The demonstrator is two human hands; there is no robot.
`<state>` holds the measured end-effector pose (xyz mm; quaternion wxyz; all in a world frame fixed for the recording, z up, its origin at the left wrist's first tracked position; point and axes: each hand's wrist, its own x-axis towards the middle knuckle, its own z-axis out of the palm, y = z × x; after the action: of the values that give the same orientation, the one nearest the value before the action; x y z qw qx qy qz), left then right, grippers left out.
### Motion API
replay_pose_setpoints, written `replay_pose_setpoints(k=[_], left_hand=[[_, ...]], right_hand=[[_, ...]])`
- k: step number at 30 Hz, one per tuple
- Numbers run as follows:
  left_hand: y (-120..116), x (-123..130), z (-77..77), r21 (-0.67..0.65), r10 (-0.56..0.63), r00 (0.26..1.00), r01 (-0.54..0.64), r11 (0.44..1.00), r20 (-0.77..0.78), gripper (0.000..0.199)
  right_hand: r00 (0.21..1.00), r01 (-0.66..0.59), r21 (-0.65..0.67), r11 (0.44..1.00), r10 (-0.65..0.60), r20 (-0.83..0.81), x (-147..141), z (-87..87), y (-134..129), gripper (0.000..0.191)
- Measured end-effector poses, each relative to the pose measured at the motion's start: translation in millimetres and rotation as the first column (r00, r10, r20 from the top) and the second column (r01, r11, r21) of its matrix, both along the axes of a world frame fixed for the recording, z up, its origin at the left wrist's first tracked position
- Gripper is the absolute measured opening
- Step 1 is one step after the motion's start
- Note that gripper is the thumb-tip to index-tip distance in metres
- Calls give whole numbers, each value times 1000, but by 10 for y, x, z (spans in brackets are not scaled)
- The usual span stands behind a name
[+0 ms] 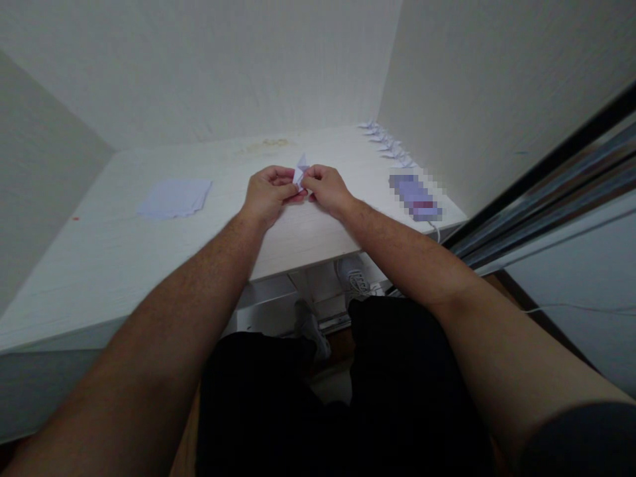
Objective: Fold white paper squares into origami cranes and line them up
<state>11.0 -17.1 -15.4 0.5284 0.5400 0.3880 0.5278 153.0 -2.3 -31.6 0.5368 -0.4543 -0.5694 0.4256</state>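
Note:
Both hands meet over the middle of the white table [303,232], around a small piece of folded white paper [299,175]. One pointed tip of it sticks up above my fingers. My left hand [269,192] pinches it from the left, with the thumb in front and fingers behind. From the other side, my right hand [328,189] grips it between thumb and fingers. The lower part of the folded paper is hidden by my fingertips.
A stack of white paper sheets [175,197] lies on the left. Several small folded paper figures [387,144] stand in a row at the back right. In front of them is a blurred-out phone-like object [416,197] with a white cable [437,230]. Walls border the table behind and at the sides.

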Motion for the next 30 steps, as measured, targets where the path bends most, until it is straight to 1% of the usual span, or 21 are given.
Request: replay_pose_setpoints(k=[4,8,11,15,18,20,24,28,30], left_hand=[[-5,25,-2,-4,27,999,-27,1000,-21,26],[-5,44,9,-14,93,995,-93,996,-35,27],[-2,45,13,-9,127,991,-128,992,-36,27],[8,43,1,34,144,988,-142,989,-56,23],[19,46,-9,73,181,981,-175,982,-77,21],[24,49,-11,77,206,974,-199,977,-98,20],[34,43,-24,113,260,955,-245,963,-140,19],[52,10,-65,184,319,929,-285,941,-187,18],[61,-7,-85,221,344,917,-300,928,-202,17]], right_hand=[[1000,7,-30,1000,-7,3,-10,15,-11,16],[997,-1,60,998,-4,80,-13,2,-48,15],[991,12,117,993,-28,131,-4,-3,-70,17],[986,23,132,991,-44,159,2,3,-80,15],[987,33,145,989,-54,149,-7,6,-93,13],[988,36,156,987,-59,146,-17,7,-108,12],[977,82,190,978,-116,177,-31,16,-132,13],[955,142,227,963,-194,225,-38,34,-148,14],[937,164,268,949,-235,260,-42,48,-170,14]])
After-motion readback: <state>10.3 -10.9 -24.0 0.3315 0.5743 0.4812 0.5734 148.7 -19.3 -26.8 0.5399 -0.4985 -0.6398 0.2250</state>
